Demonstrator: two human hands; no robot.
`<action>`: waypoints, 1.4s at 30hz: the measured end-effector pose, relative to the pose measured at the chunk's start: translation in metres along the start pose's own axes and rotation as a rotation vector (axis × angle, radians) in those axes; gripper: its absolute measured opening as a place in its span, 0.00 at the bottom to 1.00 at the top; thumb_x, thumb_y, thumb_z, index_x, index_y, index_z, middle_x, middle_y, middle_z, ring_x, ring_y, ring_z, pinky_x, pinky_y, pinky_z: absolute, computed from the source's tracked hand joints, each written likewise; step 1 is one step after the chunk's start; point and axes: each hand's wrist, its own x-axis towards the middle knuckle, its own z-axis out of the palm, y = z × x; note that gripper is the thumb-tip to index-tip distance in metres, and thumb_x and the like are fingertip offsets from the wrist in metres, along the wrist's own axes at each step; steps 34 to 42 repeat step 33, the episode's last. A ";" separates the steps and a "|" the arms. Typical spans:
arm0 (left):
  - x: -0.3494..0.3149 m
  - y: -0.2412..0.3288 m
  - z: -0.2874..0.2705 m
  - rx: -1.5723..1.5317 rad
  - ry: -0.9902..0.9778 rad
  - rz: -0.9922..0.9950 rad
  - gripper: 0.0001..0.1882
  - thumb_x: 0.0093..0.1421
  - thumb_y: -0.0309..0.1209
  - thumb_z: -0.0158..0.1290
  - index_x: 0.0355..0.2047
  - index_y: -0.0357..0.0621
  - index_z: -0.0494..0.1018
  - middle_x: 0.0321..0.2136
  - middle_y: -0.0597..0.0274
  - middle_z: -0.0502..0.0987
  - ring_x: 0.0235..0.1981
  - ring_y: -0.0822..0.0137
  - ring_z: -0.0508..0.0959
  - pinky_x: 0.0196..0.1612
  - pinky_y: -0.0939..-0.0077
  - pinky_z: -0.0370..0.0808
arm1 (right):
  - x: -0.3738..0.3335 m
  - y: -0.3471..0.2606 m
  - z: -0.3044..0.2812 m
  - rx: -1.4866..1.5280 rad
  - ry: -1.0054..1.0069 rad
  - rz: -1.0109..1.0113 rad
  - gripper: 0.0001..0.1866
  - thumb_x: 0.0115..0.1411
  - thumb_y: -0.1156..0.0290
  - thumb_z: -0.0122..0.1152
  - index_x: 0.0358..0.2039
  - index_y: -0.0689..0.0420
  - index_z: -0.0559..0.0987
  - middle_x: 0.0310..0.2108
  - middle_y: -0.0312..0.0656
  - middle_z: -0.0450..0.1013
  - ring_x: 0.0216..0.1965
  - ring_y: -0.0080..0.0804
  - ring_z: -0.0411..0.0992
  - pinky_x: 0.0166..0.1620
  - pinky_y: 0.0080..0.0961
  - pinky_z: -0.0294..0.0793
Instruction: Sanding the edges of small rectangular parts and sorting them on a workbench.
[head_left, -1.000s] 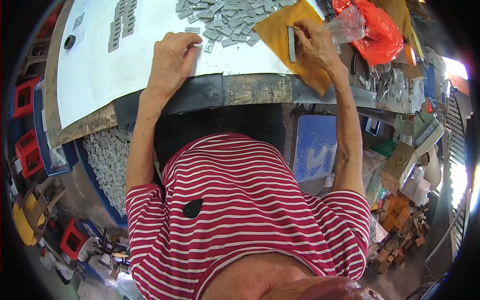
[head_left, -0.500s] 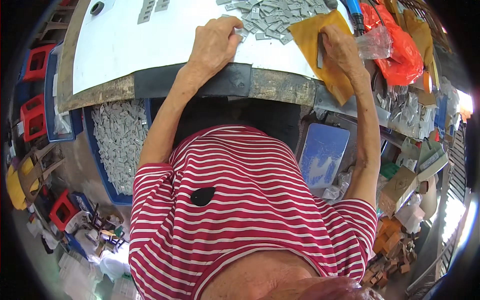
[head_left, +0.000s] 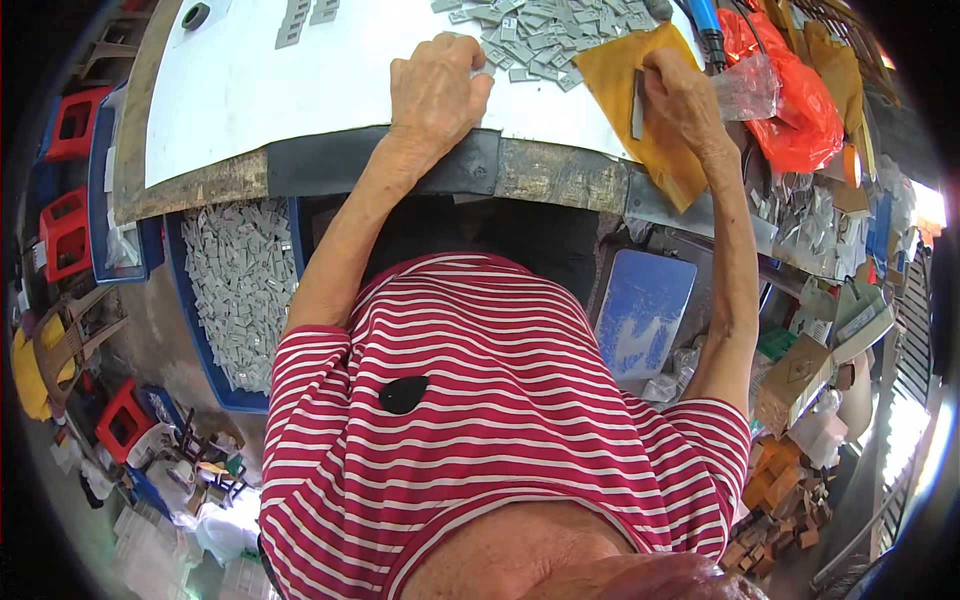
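My left hand [head_left: 436, 98] rests on the white-covered tabletop [head_left: 300, 110] with its fingers curled in, at the near left edge of a pile of small flat grey pieces [head_left: 545, 40]. Its fingertips are hidden behind the hand, so what they hold cannot be made out. To the right of the pile, my right hand [head_left: 683, 98] is closed on a thin dark grey flat strip [head_left: 637, 104] that points toward me. Beneath it lies a yellow-brown sheet [head_left: 600, 72], which hangs over the table's front edge.
Two short rows of grey pieces [head_left: 292, 22] and a dark ring [head_left: 195, 16] lie at the far left. A blue-handled tool [head_left: 706, 22] and a red plastic bag [head_left: 800, 115] sit at the right. Below the table stands a blue bin full of grey pieces [head_left: 238, 285].
My left hand has shifted slightly right and its wrist has turned, hiding more of its fingertips. My right hand has barely moved and keeps hold of the strip.
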 end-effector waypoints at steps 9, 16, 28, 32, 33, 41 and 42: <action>0.001 0.001 -0.001 -0.062 0.003 0.066 0.06 0.47 0.24 0.48 0.27 0.38 0.69 0.22 0.55 0.71 0.24 0.59 0.72 0.29 0.68 0.69 | -0.002 -0.075 -0.031 1.158 0.122 0.626 0.04 0.53 0.73 0.54 0.27 0.61 0.73 0.17 0.31 0.67 0.19 0.15 0.64 0.22 0.13 0.63; 0.001 0.011 -0.011 -0.486 0.011 -0.077 0.11 0.51 0.23 0.47 0.36 0.39 0.70 0.22 0.59 0.69 0.25 0.70 0.69 0.31 0.80 0.66 | 0.001 -0.118 -0.013 1.484 0.178 0.779 0.03 0.50 0.77 0.54 0.27 0.61 0.74 0.16 0.33 0.68 0.16 0.16 0.65 0.20 0.14 0.64; 0.008 0.023 -0.028 -1.147 -0.100 -0.435 0.06 0.49 0.22 0.52 0.29 0.35 0.69 0.22 0.67 0.71 0.21 0.80 0.69 0.26 0.88 0.68 | 0.024 -0.140 -0.014 1.585 0.097 0.725 0.03 0.52 0.76 0.56 0.27 0.62 0.73 0.20 0.35 0.69 0.19 0.16 0.65 0.22 0.12 0.64; 0.009 0.015 -0.027 -1.302 -0.128 -0.487 0.12 0.50 0.22 0.53 0.37 0.34 0.68 0.24 0.64 0.73 0.24 0.78 0.72 0.31 0.87 0.71 | 0.029 -0.140 -0.007 1.579 0.141 0.706 0.04 0.51 0.76 0.56 0.28 0.63 0.74 0.20 0.36 0.70 0.18 0.17 0.66 0.22 0.11 0.64; 0.009 0.013 -0.027 -1.322 -0.156 -0.512 0.17 0.50 0.22 0.53 0.42 0.33 0.67 0.27 0.62 0.74 0.25 0.77 0.73 0.33 0.87 0.72 | 0.029 -0.139 -0.005 1.563 0.155 0.697 0.05 0.52 0.76 0.56 0.29 0.63 0.74 0.21 0.36 0.71 0.18 0.17 0.66 0.22 0.12 0.65; 0.009 0.013 -0.027 -1.322 -0.156 -0.512 0.17 0.50 0.22 0.53 0.42 0.33 0.67 0.27 0.62 0.74 0.25 0.77 0.73 0.33 0.87 0.72 | 0.029 -0.139 -0.005 1.563 0.155 0.697 0.05 0.52 0.76 0.56 0.29 0.63 0.74 0.21 0.36 0.71 0.18 0.17 0.66 0.22 0.12 0.65; 0.009 0.013 -0.027 -1.322 -0.156 -0.512 0.17 0.50 0.22 0.53 0.42 0.33 0.67 0.27 0.62 0.74 0.25 0.77 0.73 0.33 0.87 0.72 | 0.029 -0.139 -0.005 1.563 0.155 0.697 0.05 0.52 0.76 0.56 0.29 0.63 0.74 0.21 0.36 0.71 0.18 0.17 0.66 0.22 0.12 0.65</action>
